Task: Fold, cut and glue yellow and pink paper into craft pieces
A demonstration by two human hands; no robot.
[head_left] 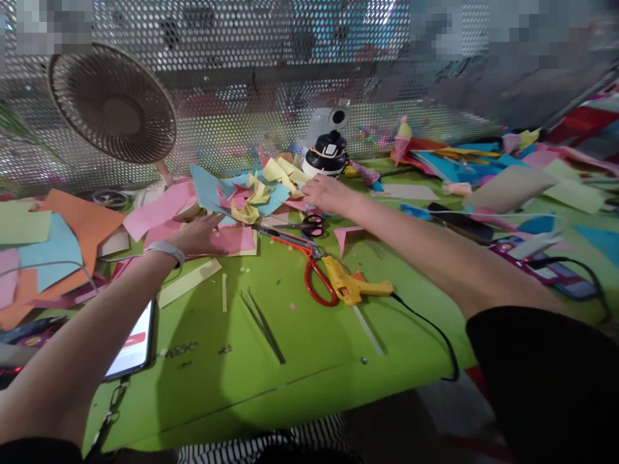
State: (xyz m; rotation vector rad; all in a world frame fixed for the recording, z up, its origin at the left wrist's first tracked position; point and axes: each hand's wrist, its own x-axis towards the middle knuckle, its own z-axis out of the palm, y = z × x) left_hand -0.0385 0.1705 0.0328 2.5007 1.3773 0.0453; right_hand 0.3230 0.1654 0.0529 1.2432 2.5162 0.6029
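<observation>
No readable text or numbers; marks on phone screen (134,351) too small to decipher.

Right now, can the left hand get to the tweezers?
Probably yes. The tweezers lie uncovered on the green table, and nothing tall seems to stand between them and the left hand.

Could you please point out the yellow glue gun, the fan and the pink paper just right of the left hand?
Yellow glue gun (349,287): head view, body.
Fan (122,116): head view, central hub.
Pink paper (240,239): head view, flat face.
</observation>
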